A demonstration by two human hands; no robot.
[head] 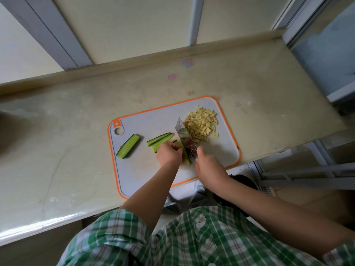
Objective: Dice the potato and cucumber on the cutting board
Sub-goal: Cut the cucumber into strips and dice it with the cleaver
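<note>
A grey cutting board with an orange rim lies on the counter. A pile of diced potato sits at its far right corner. One cucumber section lies at the board's left. Two long cucumber strips lie in the middle. My left hand grips a cucumber piece with curled fingers. My right hand holds a cleaver by its handle, blade edge down against that piece, right beside my left fingers.
The beige counter has a raised back ledge below a window frame. Its right end drops off near a grey metal rack. The front edge runs just below the board.
</note>
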